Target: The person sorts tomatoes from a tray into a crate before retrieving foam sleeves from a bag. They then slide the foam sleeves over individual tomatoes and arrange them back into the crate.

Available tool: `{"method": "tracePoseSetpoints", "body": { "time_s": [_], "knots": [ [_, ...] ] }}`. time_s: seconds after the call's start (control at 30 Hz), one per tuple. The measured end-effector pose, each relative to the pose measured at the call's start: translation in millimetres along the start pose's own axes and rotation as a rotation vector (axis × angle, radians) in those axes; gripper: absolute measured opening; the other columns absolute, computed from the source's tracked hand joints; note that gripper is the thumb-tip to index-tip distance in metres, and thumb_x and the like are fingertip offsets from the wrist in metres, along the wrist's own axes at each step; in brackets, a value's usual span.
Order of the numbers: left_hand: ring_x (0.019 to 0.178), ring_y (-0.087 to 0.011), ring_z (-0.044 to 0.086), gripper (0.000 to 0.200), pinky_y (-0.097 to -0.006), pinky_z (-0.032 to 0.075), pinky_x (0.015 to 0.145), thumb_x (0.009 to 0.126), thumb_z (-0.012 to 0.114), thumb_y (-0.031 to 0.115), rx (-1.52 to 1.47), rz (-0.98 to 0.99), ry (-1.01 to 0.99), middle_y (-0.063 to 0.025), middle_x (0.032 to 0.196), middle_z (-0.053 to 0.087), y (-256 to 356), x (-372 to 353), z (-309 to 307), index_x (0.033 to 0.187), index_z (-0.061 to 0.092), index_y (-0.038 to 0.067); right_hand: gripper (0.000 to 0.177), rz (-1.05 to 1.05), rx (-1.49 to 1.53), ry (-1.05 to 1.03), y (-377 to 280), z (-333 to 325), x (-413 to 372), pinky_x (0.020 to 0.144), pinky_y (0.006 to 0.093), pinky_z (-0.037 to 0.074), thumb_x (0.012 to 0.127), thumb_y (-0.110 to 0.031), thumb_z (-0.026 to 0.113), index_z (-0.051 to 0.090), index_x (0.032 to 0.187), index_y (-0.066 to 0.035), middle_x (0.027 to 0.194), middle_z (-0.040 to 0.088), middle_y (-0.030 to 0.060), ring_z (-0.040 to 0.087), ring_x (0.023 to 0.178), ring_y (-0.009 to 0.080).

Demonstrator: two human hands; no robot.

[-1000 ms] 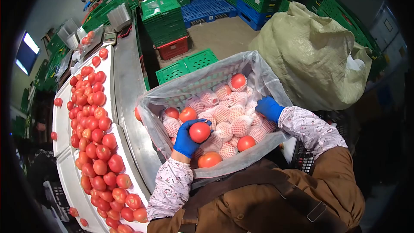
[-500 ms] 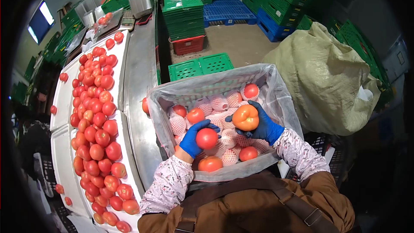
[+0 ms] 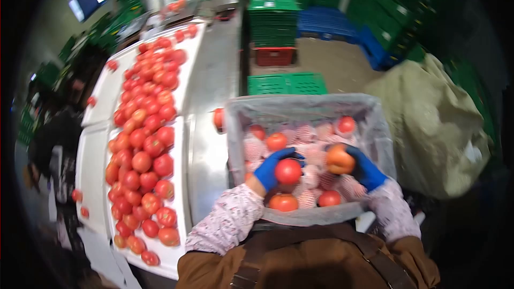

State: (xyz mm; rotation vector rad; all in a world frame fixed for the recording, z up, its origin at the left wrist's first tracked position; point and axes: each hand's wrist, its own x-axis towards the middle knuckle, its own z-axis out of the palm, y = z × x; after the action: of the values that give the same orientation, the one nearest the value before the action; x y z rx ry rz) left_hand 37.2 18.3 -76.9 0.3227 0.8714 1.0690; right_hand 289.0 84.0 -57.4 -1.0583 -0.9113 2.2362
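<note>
My left hand [image 3: 271, 170], in a blue glove, is closed around a red tomato [image 3: 288, 172] above a lined crate [image 3: 302, 218]. To its right, my right hand [image 3: 368, 170], also gloved in blue, grips a larger orange-red tomato [image 3: 339, 159]. Below both hands lie several tomatoes wrapped in pinkish foam nets [image 3: 307, 199]. Bare red tomatoes show among them, such as one near the front [image 3: 329, 198] and one at the back right [image 3: 346, 124]. The fingertips of my right hand are partly hidden behind its tomato.
Left of the crate runs a metal counter [image 3: 211, 101] with one tomato [image 3: 218, 119] against the crate's side. White trays [image 3: 93, 152] beyond carry a long heap of tomatoes [image 3: 142, 161]. A pale woven sack [image 3: 433, 128] stands at right; stacked green crates [image 3: 273, 21] are behind.
The camera view has swung left, so the whole scene sits further right. Both hands still hold their tomatoes over the crate; the right-hand tomato appears turned.
</note>
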Motion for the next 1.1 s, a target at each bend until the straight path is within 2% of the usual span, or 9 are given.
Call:
{"method": "tracePoseSetpoints", "body": {
  "time_s": [0.13,0.23,0.27,0.3,0.4,0.8,0.9,0.93,1.1],
  "knots": [
    [0.097,-0.0179,0.055,0.029,-0.0295,0.043,0.088,0.078,0.054,0.004,0.354,0.529,-0.281,-0.0072,0.100,0.058,-15.4,4.3,-23.5,0.107,0.052,0.006,0.058,-0.358,-0.624,0.052,-44.0,-23.0,-101.5,0.095,0.0338,0.034,0.074,-0.028,0.054,0.042,0.122,0.003,0.117,0.051,0.0135,0.047,0.109,0.0236],
    [0.090,-0.0177,0.057,0.025,-0.0299,0.046,0.079,0.082,0.054,0.020,-0.203,0.146,-0.287,-0.0066,0.094,0.060,-18.3,19.3,-20.5,0.101,0.055,0.003,0.059,-0.432,-0.914,0.199,-57.5,-15.0,-129.7,0.094,0.0339,0.035,0.075,-0.028,0.054,0.040,0.123,0.002,0.118,0.049,0.0134,0.046,0.110,0.0235],
    [0.087,-0.0180,0.057,0.028,-0.0304,0.048,0.076,0.085,0.050,0.025,0.290,0.554,-0.327,-0.0070,0.090,0.061,-27.8,28.5,-24.4,0.098,0.056,0.001,0.059,-0.449,-0.948,0.230,-59.2,-5.2,-128.4,0.094,0.0339,0.035,0.075,-0.028,0.054,0.039,0.124,0.001,0.119,0.048,0.0134,0.046,0.110,0.0234],
    [0.090,-0.0186,0.057,0.024,-0.0304,0.048,0.075,0.085,0.050,0.020,-0.151,0.101,-0.418,-0.0080,0.096,0.060,-24.4,33.1,-23.6,0.102,0.055,0.004,0.059,-0.475,-0.964,0.252,-56.1,4.1,-126.2,0.094,0.0340,0.035,0.075,-0.028,0.054,0.039,0.124,0.001,0.120,0.048,0.0134,0.046,0.111,0.0234],
    [0.092,-0.0196,0.057,0.030,-0.0301,0.048,0.076,0.087,0.048,0.022,-0.180,-0.106,-0.392,-0.0095,0.099,0.058,-21.4,29.4,1.3,0.112,0.051,0.007,0.060,-0.564,-0.946,0.229,-42.7,25.9,-101.7,0.093,0.0341,0.036,0.076,-0.029,0.054,0.036,0.126,0.000,0.121,0.046,0.0133,0.045,0.112,0.0233],
    [0.090,-0.0234,0.059,0.051,-0.0315,0.053,0.070,0.084,0.055,0.032,-0.396,0.299,-0.197,-0.0184,0.106,0.056,8.8,-145.1,-16.8,0.121,0.041,0.001,0.066,-0.604,-1.155,-0.561,4.0,169.3,2.4,0.104,0.0345,0.021,0.076,-0.017,0.053,0.024,0.133,-0.001,0.135,0.029,0.0149,0.029,0.125,0.0257],
    [0.081,-0.0222,0.060,0.048,-0.0332,0.051,0.068,0.084,0.050,0.028,-0.107,0.851,0.558,-0.0175,0.106,0.056,31.2,-229.0,-27.3,0.121,0.041,-0.001,0.062,-0.620,-1.220,-0.534,9.2,157.5,12.4,0.104,0.0350,0.020,0.075,-0.011,0.052,0.028,0.131,-0.001,0.134,0.033,0.0145,0.030,0.125,0.0253],
    [0.083,-0.0197,0.060,0.043,-0.0279,0.050,0.072,0.081,0.058,0.027,-0.427,0.744,0.377,-0.0122,0.100,0.058,4.7,-240.7,-99.7,0.114,0.048,0.001,0.060,-0.610,-1.212,-0.469,11.9,151.1,17.6,0.104,0.0349,0.020,0.074,-0.008,0.052,0.031,0.130,0.000,0.133,0.035,0.0141,0.031,0.125,0.0248],
    [0.090,-0.0172,0.055,0.051,-0.0280,0.046,0.075,0.069,0.072,0.022,0.278,0.860,1.619,-0.0062,0.100,0.055,-42.6,-345.2,-218.3,0.110,0.048,0.003,0.039,-0.478,-0.919,-0.263,13.5,82.6,53.6,0.095,0.0311,0.034,0.078,0.001,0.046,0.047,0.117,0.003,0.118,0.050,0.0116,0.048,0.108,0.0207]
  ]
}}
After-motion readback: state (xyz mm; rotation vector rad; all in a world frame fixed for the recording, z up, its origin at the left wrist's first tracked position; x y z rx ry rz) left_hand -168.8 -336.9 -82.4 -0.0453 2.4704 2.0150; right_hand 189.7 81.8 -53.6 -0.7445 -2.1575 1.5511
